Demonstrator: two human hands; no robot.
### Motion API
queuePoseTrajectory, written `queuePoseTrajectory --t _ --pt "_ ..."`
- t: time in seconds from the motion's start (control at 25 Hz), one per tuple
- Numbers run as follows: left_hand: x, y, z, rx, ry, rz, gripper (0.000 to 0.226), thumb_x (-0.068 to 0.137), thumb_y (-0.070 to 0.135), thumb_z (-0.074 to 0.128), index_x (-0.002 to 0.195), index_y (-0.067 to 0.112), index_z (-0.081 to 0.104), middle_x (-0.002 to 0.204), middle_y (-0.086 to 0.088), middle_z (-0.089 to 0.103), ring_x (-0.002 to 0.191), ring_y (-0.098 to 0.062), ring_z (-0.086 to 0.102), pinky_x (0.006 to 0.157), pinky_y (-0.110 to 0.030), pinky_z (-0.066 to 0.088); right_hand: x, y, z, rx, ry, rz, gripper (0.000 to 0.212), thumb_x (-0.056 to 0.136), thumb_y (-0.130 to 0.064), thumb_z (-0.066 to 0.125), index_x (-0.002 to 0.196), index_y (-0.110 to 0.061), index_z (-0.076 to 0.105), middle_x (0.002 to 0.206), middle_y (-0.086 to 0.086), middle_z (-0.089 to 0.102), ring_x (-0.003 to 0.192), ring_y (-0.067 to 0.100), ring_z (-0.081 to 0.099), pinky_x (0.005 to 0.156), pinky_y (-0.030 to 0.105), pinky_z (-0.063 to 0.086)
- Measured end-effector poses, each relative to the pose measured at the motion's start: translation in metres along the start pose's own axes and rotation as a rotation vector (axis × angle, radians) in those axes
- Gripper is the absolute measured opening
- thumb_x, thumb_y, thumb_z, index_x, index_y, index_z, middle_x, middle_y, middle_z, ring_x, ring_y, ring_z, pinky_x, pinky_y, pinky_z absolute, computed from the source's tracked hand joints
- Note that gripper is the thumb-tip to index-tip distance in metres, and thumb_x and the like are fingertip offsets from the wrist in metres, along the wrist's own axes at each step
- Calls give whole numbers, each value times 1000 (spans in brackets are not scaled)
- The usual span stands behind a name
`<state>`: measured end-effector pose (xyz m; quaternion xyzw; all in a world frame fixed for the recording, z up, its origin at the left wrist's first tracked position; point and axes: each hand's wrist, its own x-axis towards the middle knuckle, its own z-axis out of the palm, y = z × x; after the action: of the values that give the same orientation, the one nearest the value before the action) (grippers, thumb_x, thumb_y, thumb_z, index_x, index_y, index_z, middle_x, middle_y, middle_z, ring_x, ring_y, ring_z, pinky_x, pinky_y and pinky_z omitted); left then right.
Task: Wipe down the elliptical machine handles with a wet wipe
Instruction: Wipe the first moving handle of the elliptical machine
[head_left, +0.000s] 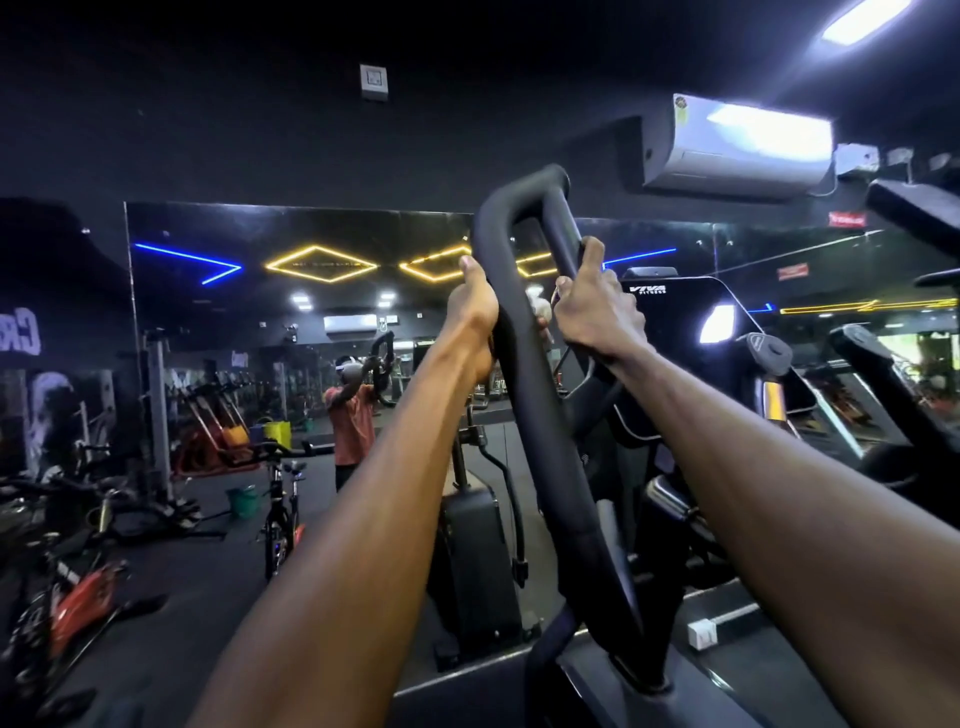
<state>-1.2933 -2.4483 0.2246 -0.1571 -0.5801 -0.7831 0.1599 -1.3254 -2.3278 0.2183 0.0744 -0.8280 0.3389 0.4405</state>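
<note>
Your left hand (474, 306) grips the near bar of the looped black handle (524, 364). Your right hand (597, 312) curls round the far bar, pinching the pale wipe (541, 310) between the bars. Behind, a mirror (260, 322).

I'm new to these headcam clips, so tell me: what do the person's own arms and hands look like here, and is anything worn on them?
Two bare forearms reach in from the bottom edge. No sleeves, gloves, watch, rings or straps show on the left hand or the right hand. No markings show either.
</note>
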Motion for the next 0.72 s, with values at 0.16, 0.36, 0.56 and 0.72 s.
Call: queuePoseTrajectory --t 0.16,0.36,0.56,0.72 --pt "-21 -24 3 84 70 83 70 102 58 15 79 7 57 57 -13 57 51 -26 55 49 -30 50 -10 7 0 24 -42 12 45 101 -34 39 140 -24 21 124 17 50 106 43 54 78 44 34" --pt "-41 -37 0 107 58 51 66 102 57 15 87 8 57 66 -9 59 54 -20 58 52 -27 52 -14 8 0 24 -34 19 51 102 -35 39 146 -25 17 127 18 49 106 42 54 79 44 34" --pt "-68 -70 -1 188 101 97 64 103 54 17 91 7 57 64 -2 57 48 -9 57 45 -18 48 -25 11 -2 76 -74 43 57 102 -31 40 151 -24 12 131 20 45 109 44 52 81 43 33" --pt "-64 -62 1 22 108 16 67 103 54 17 93 6 63 70 -7 71 61 -19 66 59 -29 57 -33 12 -2 154 -77 89 58 102 -28 39 152 -25 11 132 21 42 110 42 51 83 41 32"
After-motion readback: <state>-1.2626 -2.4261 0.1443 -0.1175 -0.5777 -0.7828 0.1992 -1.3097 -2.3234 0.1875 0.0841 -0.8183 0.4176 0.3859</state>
